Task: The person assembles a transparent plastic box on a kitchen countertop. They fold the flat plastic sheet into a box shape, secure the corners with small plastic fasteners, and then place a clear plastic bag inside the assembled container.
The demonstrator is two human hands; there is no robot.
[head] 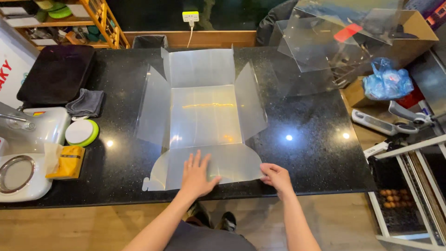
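Head camera looks steeply down, near countertop point(316, 139)

Black speckled stone counter point(316, 153), seen from above, with ceiling lights reflected in its polish. At centre lies an unfolded translucent plastic box sheet point(204, 116), side flaps raised, its near flap flat at the front edge. To the left lie a black padded case point(55, 72), a folded grey cloth point(86, 102), a round white-and-green disc point(81, 132), a yellow packet point(67, 162) and a white appliance point(23, 153).
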